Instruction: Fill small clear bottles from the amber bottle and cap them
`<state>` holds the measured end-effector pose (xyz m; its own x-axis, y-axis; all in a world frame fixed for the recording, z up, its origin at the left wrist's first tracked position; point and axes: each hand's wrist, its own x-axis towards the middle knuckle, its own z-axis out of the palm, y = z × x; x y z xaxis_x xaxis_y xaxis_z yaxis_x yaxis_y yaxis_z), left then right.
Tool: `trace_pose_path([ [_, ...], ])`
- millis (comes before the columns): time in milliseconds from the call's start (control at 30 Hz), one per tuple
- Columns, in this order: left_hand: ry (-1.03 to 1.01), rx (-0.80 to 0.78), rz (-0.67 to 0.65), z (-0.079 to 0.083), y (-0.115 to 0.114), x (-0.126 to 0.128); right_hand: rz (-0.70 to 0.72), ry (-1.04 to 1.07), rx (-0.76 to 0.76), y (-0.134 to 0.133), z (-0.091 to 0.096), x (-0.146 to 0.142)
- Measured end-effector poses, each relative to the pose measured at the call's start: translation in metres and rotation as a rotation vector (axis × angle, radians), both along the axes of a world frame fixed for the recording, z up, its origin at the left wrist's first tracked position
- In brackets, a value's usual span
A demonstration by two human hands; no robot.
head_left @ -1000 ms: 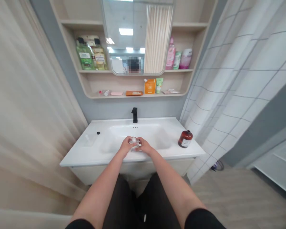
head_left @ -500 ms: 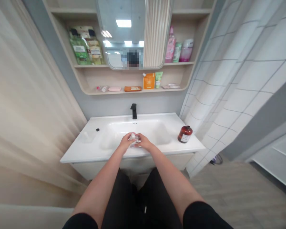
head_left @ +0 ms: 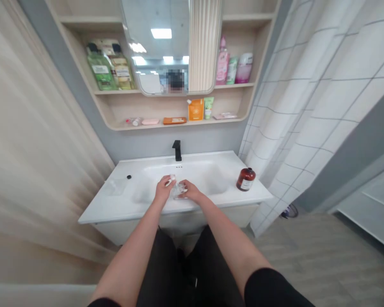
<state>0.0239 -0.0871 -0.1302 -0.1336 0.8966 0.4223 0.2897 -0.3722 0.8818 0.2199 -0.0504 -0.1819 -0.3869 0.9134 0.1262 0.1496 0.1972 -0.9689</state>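
Observation:
My left hand (head_left: 162,187) is closed, its fingertips pinching a small white cap (head_left: 173,177) just above the front part of the sink. Close beside it on the right, my right hand (head_left: 189,190) wraps its fingers round a small clear bottle (head_left: 176,193), which looks tilted. Fine details of the bottle's mouth are too small to make out. Both hands are over the front rim of the white sink (head_left: 205,205).
A black faucet (head_left: 177,151) stands behind the basin. On the counter are a brown bottle (head_left: 245,179) at right, a black cap (head_left: 129,177) and a clear container (head_left: 115,186) at left. Above hangs a mirror shelf (head_left: 115,128) with several toiletries.
My left hand has moved slightly left and up, taking the white cap away from the clear bottle. My right hand keeps the bottle. The view has shifted a little.

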Motion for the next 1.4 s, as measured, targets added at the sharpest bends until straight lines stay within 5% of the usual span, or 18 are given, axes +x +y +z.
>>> trace_pose_path([
  [200, 0.611, 0.152, 0.062, 0.041, -0.011, -0.009, -0.001, -0.021, 0.025, 0.002, -0.002, 0.001],
  [733, 0.888, -0.055, 0.051, 0.081, -0.031, 0.000, -0.013, -0.071, 0.049, -0.003, 0.006, 0.001],
  [1133, 0.644, 0.046, 0.100, 0.073, -0.033, -0.019, -0.021, -0.031, 0.008, -0.007, 0.011, 0.001],
  [1267, 0.321, -0.124, 0.214, 0.055, -0.045, -0.062, 0.017, 0.007, -0.052, -0.007, 0.009, 0.003],
  [1400, 0.121, -0.236, 0.409, 0.020, -0.077, -0.136, 0.001, -0.012, -0.029, -0.007, 0.007, 0.004],
])
